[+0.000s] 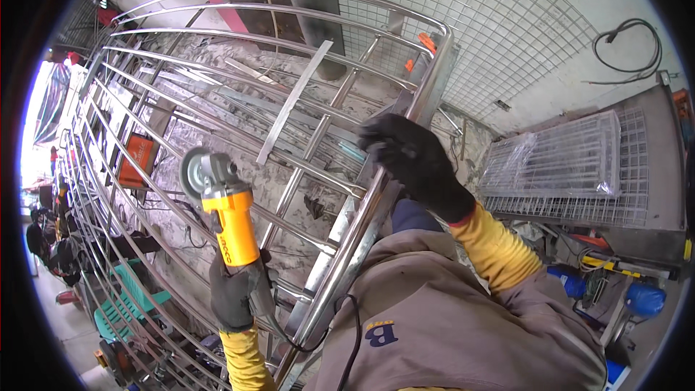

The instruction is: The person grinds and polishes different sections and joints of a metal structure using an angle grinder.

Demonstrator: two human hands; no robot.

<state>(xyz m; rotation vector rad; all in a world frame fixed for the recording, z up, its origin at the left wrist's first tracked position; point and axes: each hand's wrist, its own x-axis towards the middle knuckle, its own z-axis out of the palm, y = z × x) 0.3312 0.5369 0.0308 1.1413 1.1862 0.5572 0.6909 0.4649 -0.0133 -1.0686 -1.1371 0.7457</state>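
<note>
Left hand (237,291): gloved, wrapped tight around the yellow grinder (221,206), disc pointing up by the bars.
Right hand (414,161): gloved, gripping the shiny metal frame (347,242) rail.

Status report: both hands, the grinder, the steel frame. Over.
Left hand gloved, shut on yellow angle grinder, disc up, clear of the bars. Right hand gloved, gripping steel frame side rail. Grinder cord trails across the lap.
</note>
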